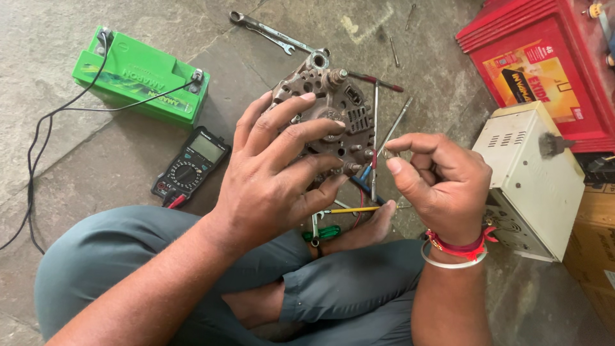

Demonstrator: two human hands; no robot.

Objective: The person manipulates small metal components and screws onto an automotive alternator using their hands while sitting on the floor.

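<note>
left hand [275,173] fingers spread gripping alternator [333,118]; right hand [442,182] pinching small part, not yet fitted; spanners [272,31] lying far on floor

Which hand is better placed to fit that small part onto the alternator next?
Probably the right hand: it pinches a small part at its fingertips beside the alternator, while the left hand is spread over the housing, holding it.
</note>
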